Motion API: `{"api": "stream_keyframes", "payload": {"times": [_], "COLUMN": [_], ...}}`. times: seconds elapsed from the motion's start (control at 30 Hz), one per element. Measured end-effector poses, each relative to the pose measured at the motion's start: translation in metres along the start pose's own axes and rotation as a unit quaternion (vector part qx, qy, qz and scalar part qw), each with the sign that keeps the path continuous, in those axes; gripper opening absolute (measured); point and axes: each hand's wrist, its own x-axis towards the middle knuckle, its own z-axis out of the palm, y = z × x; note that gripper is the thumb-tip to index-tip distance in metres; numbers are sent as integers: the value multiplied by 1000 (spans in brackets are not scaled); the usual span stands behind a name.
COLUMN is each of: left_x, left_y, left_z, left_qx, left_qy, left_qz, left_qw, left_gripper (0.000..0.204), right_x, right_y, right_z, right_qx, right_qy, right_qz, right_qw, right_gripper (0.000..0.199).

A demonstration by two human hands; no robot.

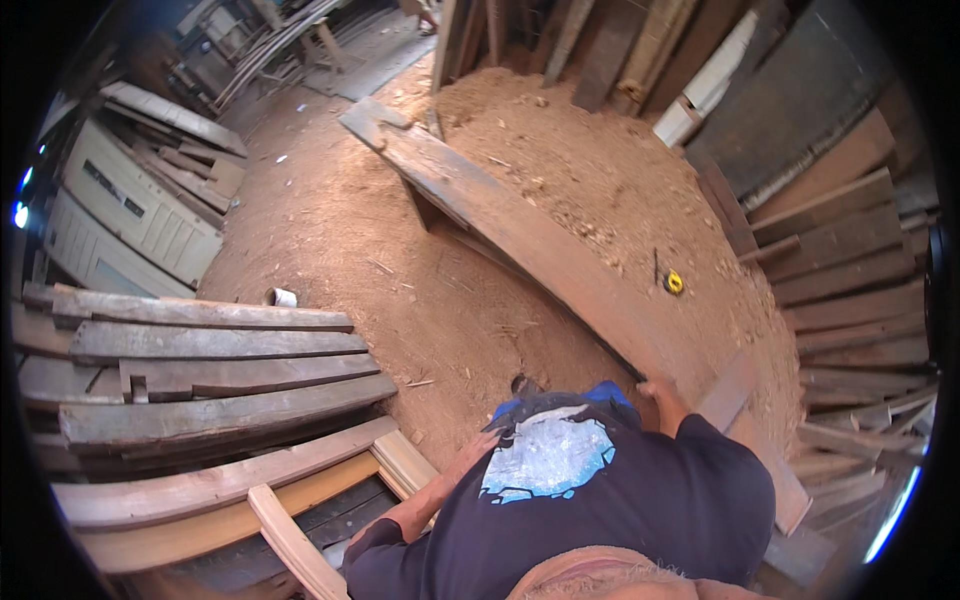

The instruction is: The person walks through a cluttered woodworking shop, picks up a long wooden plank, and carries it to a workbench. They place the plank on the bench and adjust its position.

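A long, wide wooden plank [520,235] runs slantwise from the far middle down toward my right side, its far end notched. My right hand [660,395] is closed on the plank's near left edge, beside my body. My left hand [483,447] lies against the side of my dark shirt with its fingers laid out, holding nothing I can see. A yellow tape measure [673,282] rests on the sawdust-covered ground right of the plank, with a thin dark stick-like item [656,266] by it. A shorter board [728,390] touches the plank near my right arm.
Stacked grey beams [220,341] and a pale wooden frame [200,480] stand at my left. Behind them lean cream door panels [140,205]. Many boards [860,280] line the right side, with a dark sheet [790,100] leaning there. A white cup-like item [284,298] lies by the beams.
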Motion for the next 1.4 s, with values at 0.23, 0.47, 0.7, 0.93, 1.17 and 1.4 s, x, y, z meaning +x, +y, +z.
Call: {"api": "stream_keyframes", "payload": {"times": [0.23, 0.47, 0.7, 0.93, 1.17, 1.4], "left_x": [11, 22, 59, 89, 109, 102], "left_y": [-2, -8, -8, 4, 20, 8], "left_z": [-26, -17, -23, -25, -27, -48], "left_qx": [9, -21, -21, -22, -36, -50], "left_qy": [4, 48, 105, 187, 256, 271], "left_qz": [71, -2, -44, -108, -166, -195], "left_qw": [997, 999, 993, 976, 952, 941], "left_gripper": [68, 69, 69, 70, 70, 71], "right_x": [63, 57, 136, 122, 140, 151], "right_y": [17, -36, -164, -363, -436, -443], "right_z": [22, -38, -105, -179, -154, -159], "right_qx": [19, 45, 3, -24, -253, -363], "right_qy": [-15, -56, 246, 205, 176, 83], "right_qz": [34, 46, -123, -229, -194, -257], "right_qw": [999, 996, 961, 951, 931, 892], "right_gripper": [58, 42, 48, 55, 53, 54]}}
